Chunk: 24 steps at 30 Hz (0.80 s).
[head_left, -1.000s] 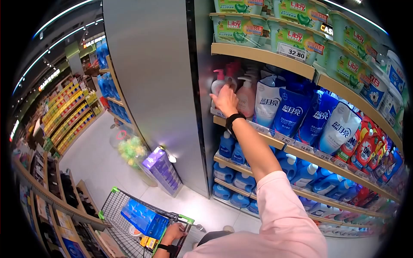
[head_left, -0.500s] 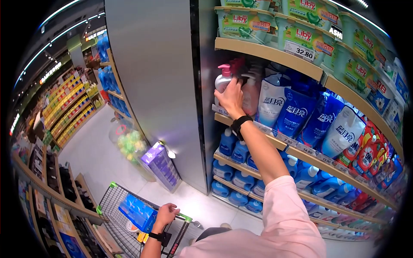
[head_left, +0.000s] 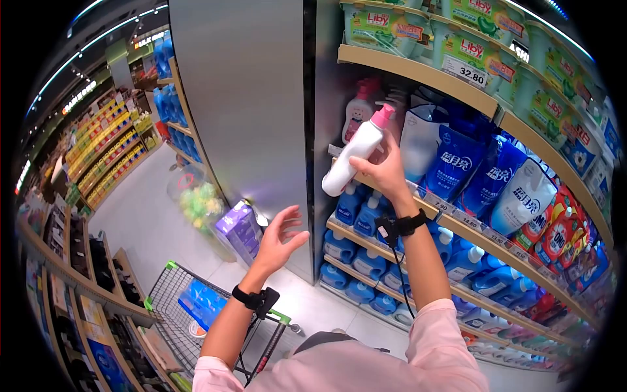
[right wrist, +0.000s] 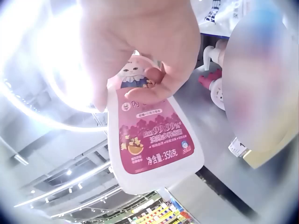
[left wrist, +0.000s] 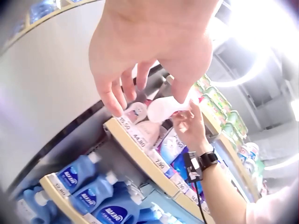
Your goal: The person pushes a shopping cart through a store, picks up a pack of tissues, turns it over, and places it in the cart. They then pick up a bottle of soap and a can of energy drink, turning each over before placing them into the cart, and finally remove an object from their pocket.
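My right hand (head_left: 385,166) grips a white pump bottle (head_left: 356,157) with a pink pump head, tilted in front of the shelf. In the right wrist view the bottle's pink label (right wrist: 152,135) shows a cartoon cat and "350克", with the fingers curled round its upper part. My left hand (head_left: 281,242) is raised above the cart, its fingers spread and holding nothing. From the left wrist view, the left hand (left wrist: 149,51) has its fingers apart, with the bottle beyond them. Another pink-topped pump bottle (head_left: 358,114) stands on the shelf behind.
Blue and white refill pouches (head_left: 450,157) line the shelf to the right. Green Liby tubs (head_left: 470,55) fill the shelf above, blue detergent bottles (head_left: 369,261) the ones below. A shopping cart (head_left: 173,287) holds a blue package (head_left: 202,304). A purple box (head_left: 238,228) stands by the grey pillar (head_left: 241,98).
My right hand has taken the pump bottle off the shelf and drawn it out, tilted. The left hand has left the cart handle and risen towards the bottle.
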Each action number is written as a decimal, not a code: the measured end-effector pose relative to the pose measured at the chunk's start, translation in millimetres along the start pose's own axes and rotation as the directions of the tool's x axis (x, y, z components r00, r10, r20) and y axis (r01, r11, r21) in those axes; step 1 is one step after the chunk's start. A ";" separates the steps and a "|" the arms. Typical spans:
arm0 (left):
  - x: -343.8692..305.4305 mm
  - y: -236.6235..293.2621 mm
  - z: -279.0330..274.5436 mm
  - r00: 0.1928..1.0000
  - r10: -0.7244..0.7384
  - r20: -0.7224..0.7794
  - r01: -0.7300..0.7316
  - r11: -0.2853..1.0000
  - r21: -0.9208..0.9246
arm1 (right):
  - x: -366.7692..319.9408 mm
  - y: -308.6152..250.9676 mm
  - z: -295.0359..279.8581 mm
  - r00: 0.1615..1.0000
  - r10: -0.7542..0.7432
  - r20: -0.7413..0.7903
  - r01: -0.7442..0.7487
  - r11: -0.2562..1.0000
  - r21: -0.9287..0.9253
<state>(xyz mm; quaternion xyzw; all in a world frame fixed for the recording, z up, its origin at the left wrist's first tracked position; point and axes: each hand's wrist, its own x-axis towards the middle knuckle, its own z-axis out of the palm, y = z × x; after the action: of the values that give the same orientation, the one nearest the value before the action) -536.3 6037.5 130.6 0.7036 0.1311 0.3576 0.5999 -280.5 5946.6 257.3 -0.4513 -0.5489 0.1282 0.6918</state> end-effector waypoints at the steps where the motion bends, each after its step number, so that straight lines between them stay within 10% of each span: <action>1: 7.9 7.3 11.6 0.999 0.042 -0.027 -0.042 0.999 0.006 | -7.7 7.6 -3.8 0.997 0.024 0.077 -0.027 0.999 0.031; 10: 9.3 51.6 68.5 0.973 0.224 -0.060 -0.172 0.869 0.465 | -55.7 2.0 -8.3 0.894 0.088 0.440 -0.220 0.941 0.257; 24: -12.0 58.8 94.3 0.835 0.481 -0.268 -0.197 0.715 0.671 | -60.5 1.9 -4.6 0.838 0.099 0.536 -0.358 0.842 0.403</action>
<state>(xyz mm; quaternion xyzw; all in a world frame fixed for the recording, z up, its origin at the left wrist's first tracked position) -496.8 5944.9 179.4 0.7767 0.2329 0.5446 0.2141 -297.9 5904.8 216.9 -0.2779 -0.5968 0.4581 0.5972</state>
